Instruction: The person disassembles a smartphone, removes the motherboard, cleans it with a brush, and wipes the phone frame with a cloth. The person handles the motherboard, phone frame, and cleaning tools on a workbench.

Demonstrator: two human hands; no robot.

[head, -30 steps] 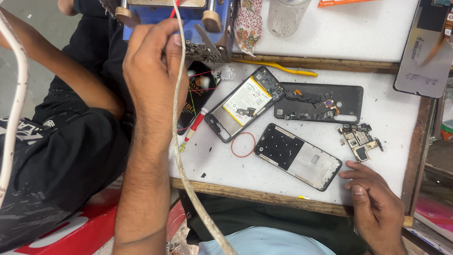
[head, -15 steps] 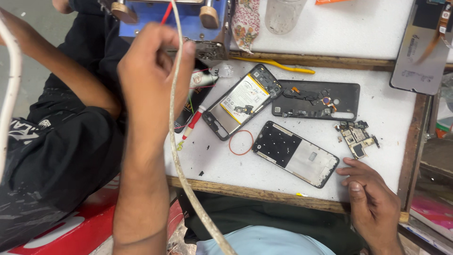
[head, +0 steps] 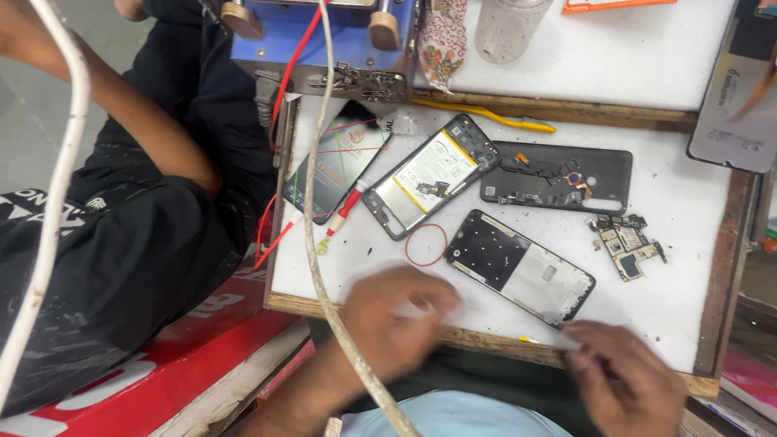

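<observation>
Low in the middle of the frame, my left hand (head: 401,320) lies blurred on the near edge of the white worktop (head: 696,210); whether its fingers pinch anything, I cannot tell. Just right of it lies a black phone frame (head: 522,267), stripped, its pale inner plate showing. My right hand (head: 627,380) rests loosely curled and empty on the wooden rim at lower right. A red ring (head: 426,244) sits beside the frame.
</observation>
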